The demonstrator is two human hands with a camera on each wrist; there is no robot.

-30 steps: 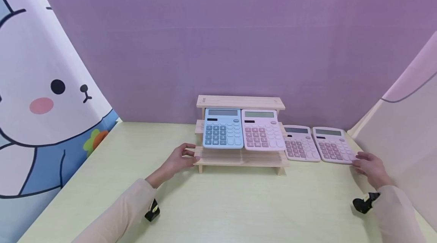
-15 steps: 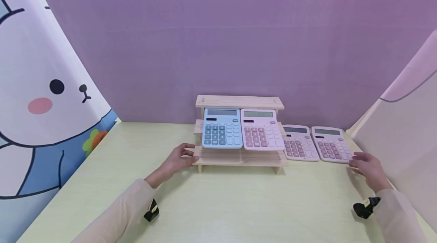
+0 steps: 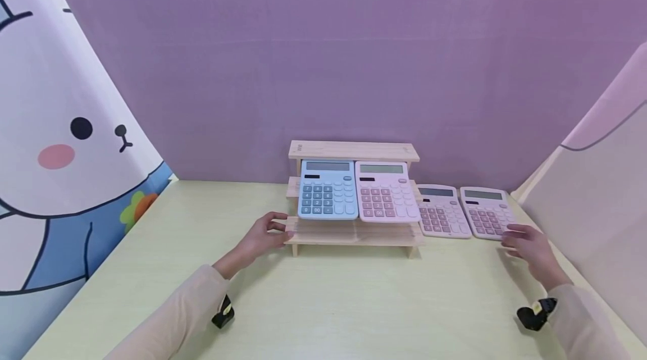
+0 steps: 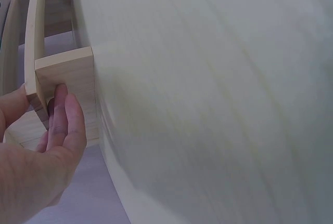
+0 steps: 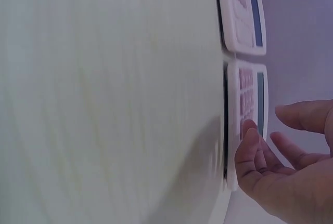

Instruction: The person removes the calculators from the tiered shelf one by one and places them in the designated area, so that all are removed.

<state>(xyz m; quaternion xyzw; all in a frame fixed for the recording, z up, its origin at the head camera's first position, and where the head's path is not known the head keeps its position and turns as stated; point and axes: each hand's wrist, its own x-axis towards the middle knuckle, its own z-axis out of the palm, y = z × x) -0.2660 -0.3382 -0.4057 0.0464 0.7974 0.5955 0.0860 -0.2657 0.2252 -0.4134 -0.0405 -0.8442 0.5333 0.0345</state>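
A three-tier wooden shelf (image 3: 354, 232) stands against the back wall. At its left end, my left hand (image 3: 259, 241) grips the lowest board, thumb on top and fingers underneath, as the left wrist view also shows the hand (image 4: 49, 154). On the shelf lean a blue calculator (image 3: 341, 206) and a pink calculator (image 3: 386, 177), side by side. Two more pink calculators lie on the table to the right, an inner one (image 3: 446, 206) and an outer one (image 3: 482, 208). My right hand (image 3: 531, 250) overlaps the outer one's lower right corner, fingers loosely bent, holding nothing.
The pale table (image 3: 333, 304) extends in front of the shelf. Behind is a purple cloth backdrop (image 3: 343, 68). A cartoon-printed cloth (image 3: 101, 191) hangs on the left, and a pale cloth (image 3: 601, 203) borders the right side near my right hand.
My right hand has moved left and slightly inward, from beside the outer pink calculator to over its lower right corner. The left hand keeps its grip on the shelf.
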